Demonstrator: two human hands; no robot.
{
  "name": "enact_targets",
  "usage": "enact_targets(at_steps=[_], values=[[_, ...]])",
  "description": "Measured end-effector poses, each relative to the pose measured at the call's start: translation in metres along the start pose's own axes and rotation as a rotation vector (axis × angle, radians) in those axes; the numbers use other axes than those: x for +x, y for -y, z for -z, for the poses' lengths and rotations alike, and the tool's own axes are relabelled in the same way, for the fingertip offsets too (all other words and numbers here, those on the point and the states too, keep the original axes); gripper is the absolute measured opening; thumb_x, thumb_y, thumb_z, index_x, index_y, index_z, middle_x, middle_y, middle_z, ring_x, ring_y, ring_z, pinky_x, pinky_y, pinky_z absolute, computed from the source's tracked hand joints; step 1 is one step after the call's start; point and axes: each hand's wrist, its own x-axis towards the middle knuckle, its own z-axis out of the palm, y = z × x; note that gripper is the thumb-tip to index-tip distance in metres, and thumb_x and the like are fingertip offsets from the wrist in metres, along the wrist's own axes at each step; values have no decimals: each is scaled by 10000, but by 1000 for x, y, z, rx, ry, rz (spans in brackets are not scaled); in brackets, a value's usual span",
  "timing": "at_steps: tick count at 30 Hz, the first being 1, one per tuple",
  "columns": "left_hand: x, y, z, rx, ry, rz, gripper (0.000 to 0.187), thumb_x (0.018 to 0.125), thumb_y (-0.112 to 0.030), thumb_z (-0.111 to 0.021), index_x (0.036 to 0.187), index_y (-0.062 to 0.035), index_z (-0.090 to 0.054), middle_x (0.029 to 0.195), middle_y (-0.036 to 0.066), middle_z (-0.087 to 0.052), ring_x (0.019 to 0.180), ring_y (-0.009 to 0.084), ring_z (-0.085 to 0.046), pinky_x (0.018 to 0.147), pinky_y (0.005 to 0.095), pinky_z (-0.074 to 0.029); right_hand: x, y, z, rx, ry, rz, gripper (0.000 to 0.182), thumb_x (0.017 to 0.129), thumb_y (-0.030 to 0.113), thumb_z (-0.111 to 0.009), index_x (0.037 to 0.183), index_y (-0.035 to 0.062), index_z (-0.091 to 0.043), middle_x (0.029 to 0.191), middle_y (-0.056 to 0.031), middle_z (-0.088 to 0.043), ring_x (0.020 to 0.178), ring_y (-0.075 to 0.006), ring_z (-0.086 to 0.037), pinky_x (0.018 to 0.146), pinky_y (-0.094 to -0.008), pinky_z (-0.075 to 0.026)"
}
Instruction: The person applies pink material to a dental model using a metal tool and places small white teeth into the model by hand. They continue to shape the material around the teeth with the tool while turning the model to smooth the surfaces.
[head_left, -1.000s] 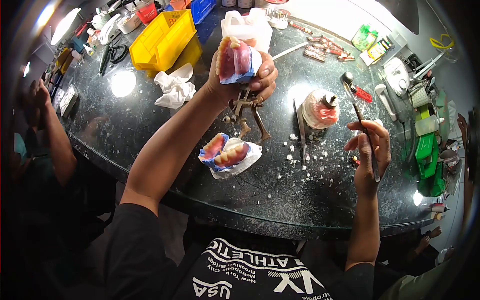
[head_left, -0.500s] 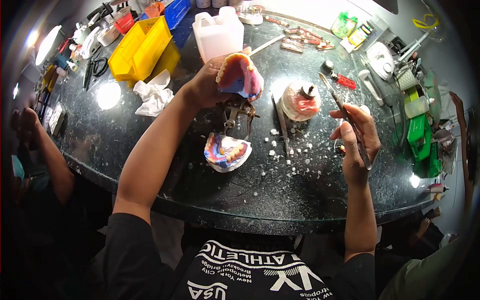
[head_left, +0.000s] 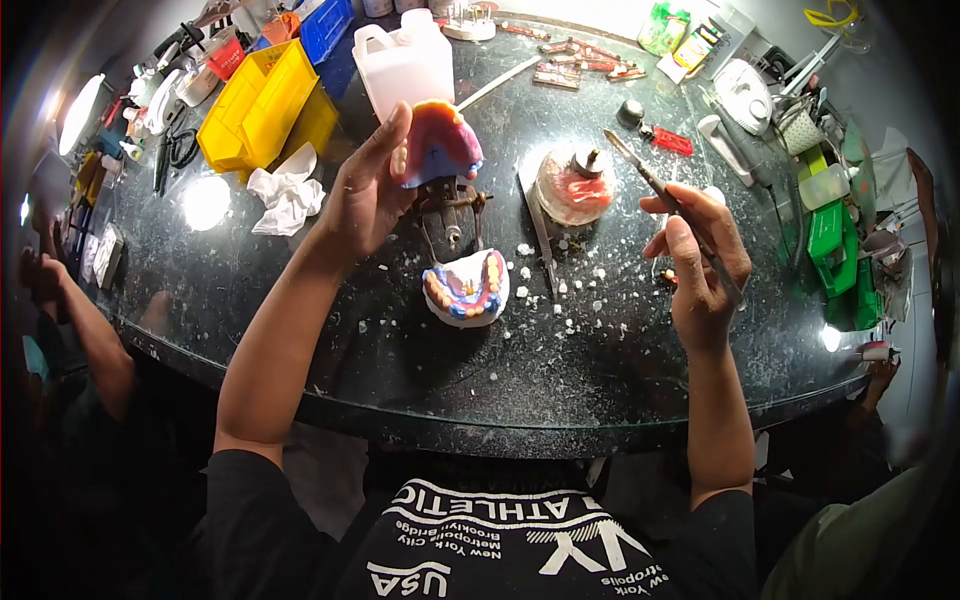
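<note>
The left hand (head_left: 372, 200) is clamped on the side of the upper dental model (head_left: 436, 150), which stands tipped up just right of its thumb, while the right hand (head_left: 708, 262) pinches a slim metal tool (head_left: 650, 180) pointing out beyond its fingertips. The model looks stiff and fairly light, with waxy gums probably easily marked, so its base seems a safer hold than the teeth. The left fingers are hidden behind it, and how the metal hinge (head_left: 452, 215) below that hand attaches is hard to make out.

Lower cast (head_left: 465, 287) on table (head_left: 420, 400) — jug (head_left: 408, 65) behind, bin (head_left: 226, 140) left
</note>
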Motion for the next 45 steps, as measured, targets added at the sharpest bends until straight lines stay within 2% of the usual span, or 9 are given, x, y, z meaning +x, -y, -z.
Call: enact_targets(at_steps=[11,21,24,28,35,38,39,43,45], values=[[37,29,16,-160,-157,71,527,1018,-431,-244,1192,-34,-543,949,85,-636,771,187,-626,719,312,-532,-1,-1,-4,21,3,-8,225,919,27,-528,1133,-40,-543,968,-144,-682,680,-83,-601,628,-214,-488],[30,23,23,-34,-76,43,452,1010,-385,-293,1195,-51,-534,1084,100,-626,942,212,-638,851,398,-538,-2,1,-3,33,7,-7,221,920,33,-536,1130,-36,-543,988,-146,-678,679,-79,-596,634,-215,-490],[25,20,23,2,-11,10,485,1008,-382,-271,1265,-50,-513,1161,87,-600,1004,188,-605,854,359,-522,-2,1,-2,26,12,7,226,917,29,-538,1134,-34,-544,990,-148,-678,680,-80,-600,631,-214,-494],[27,22,33,55,157,-107,443,1019,-284,-270,1268,8,-490,1191,119,-583,1018,188,-590,880,354,-507,-2,-2,-2,27,15,23,228,912,22,-540,1134,-31,-548,992,-150,-678,680,-82,-606,623,-213,-500],[20,33,32,116,148,-431,338,979,-192,-371,1055,67,-573,1081,208,-608,958,241,-602,845,357,-504,-2,-2,-3,6,11,9,226,909,14,-541,1130,-32,-551,986,-148,-680,682,-82,-607,619,-212,-502],[24,38,36,70,135,-402,352,967,-193,-365,1000,73,-592,1035,202,-615,923,239,-604,827,349,-492,-2,-3,-4,-8,18,14,226,908,12,-541,1129,-34,-552,975,-148,-682,683,-80,-605,618,-211,-498],[20,32,28,23,77,-275,474,975,-292,-279,1009,70,-583,1014,185,-607,914,231,-589,842,340,-468,-2,-3,-5,-8,17,14,221,912,15,-538,1126,-35,-554,966,-146,-684,683,-79,-603,614,-211,-494],[23,23,30,40,320,-138,683,944,-446,-112,1042,53,-568,1023,156,-596,973,216,-565,900,324,-430,-2,-4,-5,-15,23,13,216,920,24,-533,1125,-38,-553,974,-145,-683,682,-81,-600,610,-210,-489],[21,22,27,49,283,-108,684,944,-450,-116,1050,56,-564,1015,153,-595,961,218,-567,899,327,-430,-2,-4,-5,-10,24,8,217,919,23,-533,1126,-38,-552,977,-147,-682,683,-83,-599,611,-211,-489]])
